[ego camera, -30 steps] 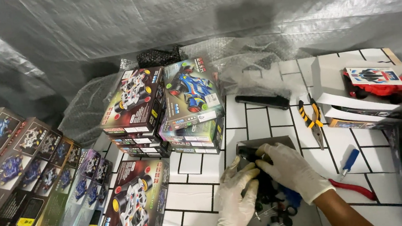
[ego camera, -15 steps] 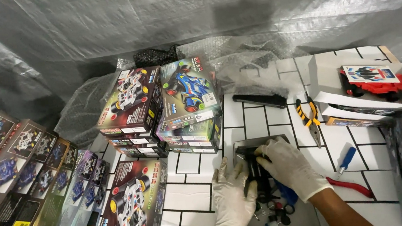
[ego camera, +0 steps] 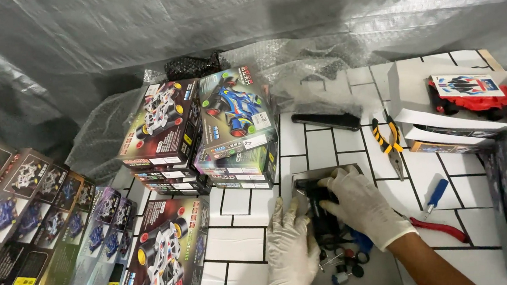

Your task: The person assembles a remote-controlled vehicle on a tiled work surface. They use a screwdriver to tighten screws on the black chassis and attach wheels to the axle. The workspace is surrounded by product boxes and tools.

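Both hands in white gloves, low over a shallow grey metal tray (ego camera: 380, 281) on the white-tiled counter (ego camera: 238, 241). Right hand (ego camera: 363, 203) curled down onto a small black toy-car chassis (ego camera: 321, 216), fingers closed over its far end, gripping it against the tray. Left hand (ego camera: 292, 252) flat and mostly open beside the chassis, fingertips touching its near side and the tray rim, steadying rather than clutching. Under and just behind the right hand, a scatter of small loose parts (ego camera: 343, 263): black wheels, a blue piece, thin metal axles, none of them mounted, as far as can be seen. So, by judgement, early in the assembly: chassis out and held, wheels and small fittings not yet on, no body shell fitted. Just right of the right hand, a blue-handled screwdriver (ego camera: 434, 197) and red-handled cutters (ego camera: 438, 230), both untouched. Beyond the right hand, yellow-and-black pliers (ego camera: 390, 143) and a black knife-like tool (ego camera: 327, 121). Far right, an opened white box (ego camera: 408, 95) with a red car body (ego camera: 472, 96) on top. Left of the left hand, stacks of printed toy-car kit boxes (ego camera: 197, 132), apparently sealed, with more lying in a row at the far left.
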